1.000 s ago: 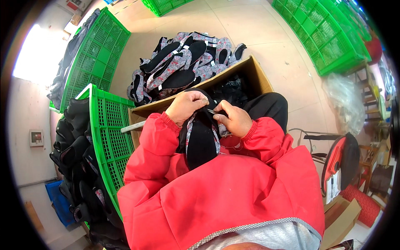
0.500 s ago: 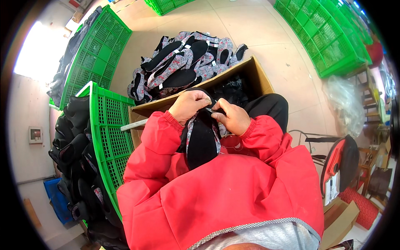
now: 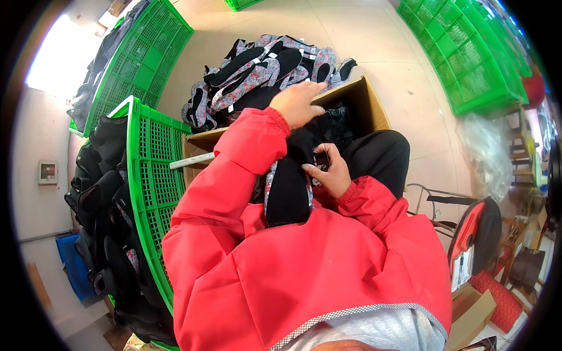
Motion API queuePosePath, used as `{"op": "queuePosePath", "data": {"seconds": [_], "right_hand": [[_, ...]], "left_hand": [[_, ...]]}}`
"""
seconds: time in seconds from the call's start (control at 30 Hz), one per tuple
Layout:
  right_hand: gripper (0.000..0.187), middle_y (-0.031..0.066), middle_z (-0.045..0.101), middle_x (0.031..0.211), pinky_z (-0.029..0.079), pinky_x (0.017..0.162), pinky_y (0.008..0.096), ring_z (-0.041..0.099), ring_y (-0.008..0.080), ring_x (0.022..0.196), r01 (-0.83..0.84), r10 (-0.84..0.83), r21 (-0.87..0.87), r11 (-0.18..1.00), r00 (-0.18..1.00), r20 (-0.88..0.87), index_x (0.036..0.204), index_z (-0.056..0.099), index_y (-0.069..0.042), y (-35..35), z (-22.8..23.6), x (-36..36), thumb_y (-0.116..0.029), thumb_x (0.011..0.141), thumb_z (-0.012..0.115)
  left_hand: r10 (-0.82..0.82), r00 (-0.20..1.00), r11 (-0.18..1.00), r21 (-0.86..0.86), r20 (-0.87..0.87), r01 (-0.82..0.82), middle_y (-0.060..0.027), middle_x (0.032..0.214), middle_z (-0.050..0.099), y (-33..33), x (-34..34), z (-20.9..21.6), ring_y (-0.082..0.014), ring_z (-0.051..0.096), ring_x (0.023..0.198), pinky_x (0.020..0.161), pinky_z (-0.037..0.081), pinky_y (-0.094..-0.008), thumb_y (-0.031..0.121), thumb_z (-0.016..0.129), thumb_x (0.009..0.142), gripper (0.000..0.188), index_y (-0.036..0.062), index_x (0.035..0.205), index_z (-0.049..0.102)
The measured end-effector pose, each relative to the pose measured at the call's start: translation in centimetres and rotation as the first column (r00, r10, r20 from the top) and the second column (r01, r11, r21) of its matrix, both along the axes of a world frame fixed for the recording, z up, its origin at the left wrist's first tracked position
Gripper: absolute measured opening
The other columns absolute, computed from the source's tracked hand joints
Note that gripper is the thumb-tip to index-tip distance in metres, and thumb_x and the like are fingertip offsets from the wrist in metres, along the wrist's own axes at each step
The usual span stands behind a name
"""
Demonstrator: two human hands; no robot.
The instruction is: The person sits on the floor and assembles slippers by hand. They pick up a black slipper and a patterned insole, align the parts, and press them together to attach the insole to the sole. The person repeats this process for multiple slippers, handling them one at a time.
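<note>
A slipper (image 3: 287, 193) with a black sole and grey-and-red floral fabric along its sides lies upright along my lap. My right hand (image 3: 332, 172) is closed at its right edge, thumb and fingers curled in on the fabric. Whether a small tool is also in those fingers I cannot make out. Beyond the slipper my left hand (image 3: 297, 106) is stretched out over the cardboard box (image 3: 374, 108), fingers extended and holding nothing I can see. Dark scraps (image 3: 335, 126) lie inside the box.
A heap of floral slippers (image 3: 249, 76) lies on the floor behind the box. At left, a green crate (image 3: 155, 158) stands beside dark slippers (image 3: 102, 205). Another green crate (image 3: 451, 55) is at the far right. A chair (image 3: 477, 234) stands to my right.
My left hand has let go of the slipper's far end and moved forward and right over the box. My right hand has come slightly down and nearer me, staying at the slipper.
</note>
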State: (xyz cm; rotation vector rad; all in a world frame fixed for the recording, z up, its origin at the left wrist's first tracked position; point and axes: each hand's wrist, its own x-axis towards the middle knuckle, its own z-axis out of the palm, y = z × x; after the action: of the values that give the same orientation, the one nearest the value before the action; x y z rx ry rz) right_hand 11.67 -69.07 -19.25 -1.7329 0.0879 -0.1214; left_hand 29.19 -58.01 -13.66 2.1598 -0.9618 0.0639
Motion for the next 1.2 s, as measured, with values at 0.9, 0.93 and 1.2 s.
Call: {"op": "queuePosePath", "data": {"seconds": [0.9,0.93,1.2], "right_hand": [[0.027,0.0034,0.047,0.074,0.041,0.060,0.0264,0.045,0.0117,0.062,0.083,-0.079,0.012,0.996,0.978,-0.195,0.091,0.049,-0.002,0.0,-3.5,-0.9,-0.008,0.071,0.066],[0.026,0.0032,0.049,0.075,0.042,0.061,0.0258,0.048,0.0108,0.064,0.059,-0.056,0.014,0.998,0.982,-0.178,0.092,0.050,-0.002,-0.1,-3.8,-0.9,-0.006,0.073,0.066],[0.037,0.0108,0.058,0.113,0.047,0.087,0.0256,0.062,0.0134,0.092,-0.095,0.190,0.713,0.694,0.980,-0.055,0.124,0.047,0.002,0.5,-2.8,-1.6,0.002,0.088,0.059]], "left_hand": [[0.501,0.865,0.858,-0.128,-0.007,-0.498,-0.0062,0.074,0.048,8.7,-15.0,-1.0,-0.0171,0.047,0.060,0.057,0.041,-0.0274,-0.011,0.063,0.065,0.023,0.0036,0.080,0.054],[0.537,0.842,0.829,-0.152,-0.053,-0.539,-0.0051,0.075,0.048,8.6,-15.2,-1.1,-0.0151,0.046,0.060,0.057,0.041,-0.0268,-0.011,0.064,0.065,0.024,0.0037,0.082,0.054],[0.009,0.541,0.352,-0.504,-0.841,-0.789,-0.0041,0.093,0.062,9.1,-14.3,-2.4,-0.0116,0.059,0.083,0.077,0.049,-0.0253,0.007,0.052,0.094,0.013,0.0013,0.104,0.057]]}}
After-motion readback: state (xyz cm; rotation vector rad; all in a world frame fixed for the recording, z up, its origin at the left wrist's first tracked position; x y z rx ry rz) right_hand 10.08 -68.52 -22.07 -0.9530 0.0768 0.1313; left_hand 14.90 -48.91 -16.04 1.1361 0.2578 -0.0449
